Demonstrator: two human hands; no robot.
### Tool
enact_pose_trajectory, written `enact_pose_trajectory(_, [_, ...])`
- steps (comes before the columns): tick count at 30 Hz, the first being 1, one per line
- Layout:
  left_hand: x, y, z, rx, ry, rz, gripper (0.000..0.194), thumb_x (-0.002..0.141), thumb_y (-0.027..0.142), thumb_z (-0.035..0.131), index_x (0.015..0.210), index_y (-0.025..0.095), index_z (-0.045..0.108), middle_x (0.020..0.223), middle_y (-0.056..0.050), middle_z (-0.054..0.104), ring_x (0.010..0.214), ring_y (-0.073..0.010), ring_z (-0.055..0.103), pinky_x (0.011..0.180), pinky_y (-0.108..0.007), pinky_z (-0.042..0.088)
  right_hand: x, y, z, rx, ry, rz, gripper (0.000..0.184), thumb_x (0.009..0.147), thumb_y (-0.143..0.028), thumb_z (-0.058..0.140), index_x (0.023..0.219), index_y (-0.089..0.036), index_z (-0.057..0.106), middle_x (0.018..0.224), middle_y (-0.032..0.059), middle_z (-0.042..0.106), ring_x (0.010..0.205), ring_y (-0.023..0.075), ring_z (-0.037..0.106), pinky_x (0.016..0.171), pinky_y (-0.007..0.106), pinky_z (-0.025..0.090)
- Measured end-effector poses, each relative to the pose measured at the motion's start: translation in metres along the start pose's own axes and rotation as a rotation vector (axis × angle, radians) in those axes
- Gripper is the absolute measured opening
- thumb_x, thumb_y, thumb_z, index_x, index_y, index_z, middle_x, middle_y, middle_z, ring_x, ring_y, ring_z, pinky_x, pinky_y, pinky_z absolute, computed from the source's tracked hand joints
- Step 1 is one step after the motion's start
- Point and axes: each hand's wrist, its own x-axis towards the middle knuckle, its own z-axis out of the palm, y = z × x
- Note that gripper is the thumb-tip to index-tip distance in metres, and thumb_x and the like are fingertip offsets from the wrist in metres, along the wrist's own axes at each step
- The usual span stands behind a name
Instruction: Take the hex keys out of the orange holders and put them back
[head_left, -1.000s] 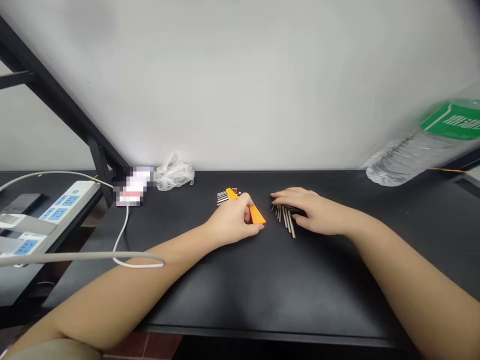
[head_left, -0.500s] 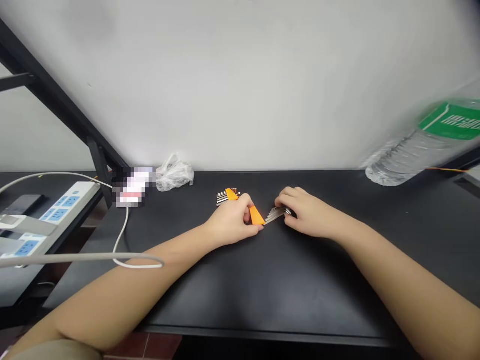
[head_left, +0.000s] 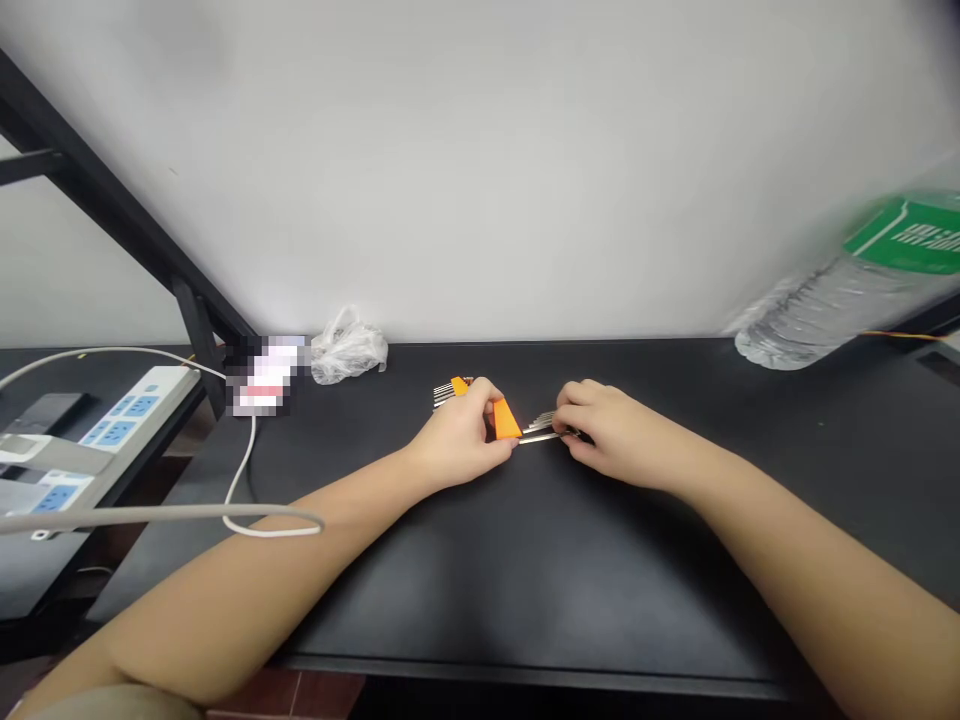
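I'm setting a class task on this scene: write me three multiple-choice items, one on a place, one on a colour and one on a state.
1. Where does the crumpled plastic bag lie?
A on the power strip
B at the back of the black bench, by the wall
C in the left hand

2. What colour is the hex-key holder in that hand?
A blue
B green
C orange

3. What is the right hand doing?
A pinching steel hex keys
B lying flat and empty
C gripping the water bottle

Answers:
1 B: it sits along the bench's far edge.
2 C: its plastic is bright orange.
3 A: the keys stick out from its fingers.
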Motion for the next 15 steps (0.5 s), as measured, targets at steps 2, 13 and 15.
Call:
enact_pose_trajectory(2, [0.0, -0.001, 0.0, 0.015, 0.008, 0.004, 0.038, 0.079, 0.03, 0.071, 0.11, 0.024, 0.05, 0.08, 0.004, 0.063, 0.066, -0.0144, 0.061, 0.062, -0.027, 0.045, 0.0, -0.007, -0.001, -0.016, -0.024, 0.029, 0.01, 0.084, -0.013, 0.058, 0.083, -0.021, 0.064, 0.095, 0.0079, 0.061, 0.082, 0.0216, 0.056, 0.073, 0.035, 0.045])
enact_pose_trajectory(13, [0.001, -0.006, 0.001, -0.111, 0.026, -0.007, 0.042, 0.08, 0.032, 0.073, 0.111, 0.024, 0.047, 0.091, 0.003, 0.064, 0.061, -0.0101, 0.059, 0.058, -0.025, 0.046, -0.006, 0.002, -0.016, 0.277, 0.176, -0.012, 0.016, 0.099, -0.028, 0.051, 0.099, -0.024, 0.066, 0.099, 0.0068, 0.066, 0.08, 0.019, 0.061, 0.069, 0.032, 0.05])
enact_pose_trajectory(15, [0.001, -0.006, 0.001, -0.126, 0.02, -0.009, 0.042, 0.08, 0.032, 0.074, 0.111, 0.023, 0.047, 0.09, 0.003, 0.064, 0.061, -0.0096, 0.058, 0.058, -0.025, 0.046, -0.007, 0.002, -0.016, 0.288, 0.197, -0.033, 0.019, 0.099, -0.03, 0.05, 0.101, -0.025, 0.069, 0.102, 0.0081, 0.067, 0.083, 0.0206, 0.063, 0.072, 0.034, 0.052])
